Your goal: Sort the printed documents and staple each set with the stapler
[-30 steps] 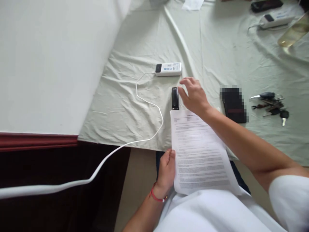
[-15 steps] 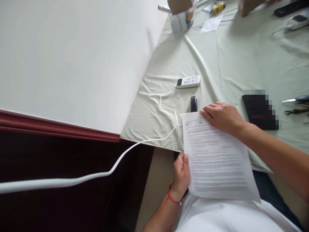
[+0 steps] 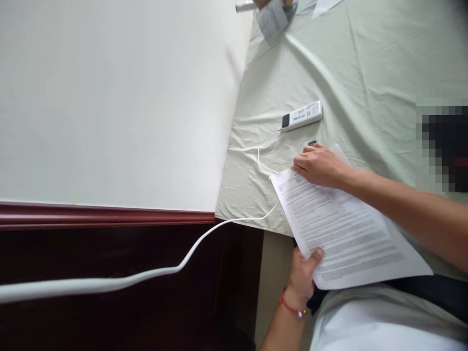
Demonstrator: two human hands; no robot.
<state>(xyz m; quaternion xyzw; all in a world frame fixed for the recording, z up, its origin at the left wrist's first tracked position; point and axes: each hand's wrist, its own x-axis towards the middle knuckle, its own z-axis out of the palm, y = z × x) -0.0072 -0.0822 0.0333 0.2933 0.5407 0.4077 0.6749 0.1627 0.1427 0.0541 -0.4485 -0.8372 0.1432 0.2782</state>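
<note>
A printed white paper (image 3: 340,239) lies tilted over the front edge of the cloth-covered table, its lower part reaching over my lap. My left hand (image 3: 305,273) grips its lower left edge, thumb on top and the other fingers mostly hidden beneath. Across the paper's top rests my right hand (image 3: 320,165), fingers curled over the top edge; whether they pinch it is hard to tell. Just behind those fingers shows the end of a small black object (image 3: 313,143), mostly covered.
A white power bank (image 3: 302,116) with a white cable (image 3: 142,276) lies on the green cloth (image 3: 387,73). The cable crosses the left foreground. A white surface (image 3: 109,107) with red trim is at left. A blurred dark object (image 3: 446,146) sits at right.
The view has shifted, and the paper has turned, its lower end swinging right. My left hand has moved right with its edge. My right hand now covers most of the small black object.
</note>
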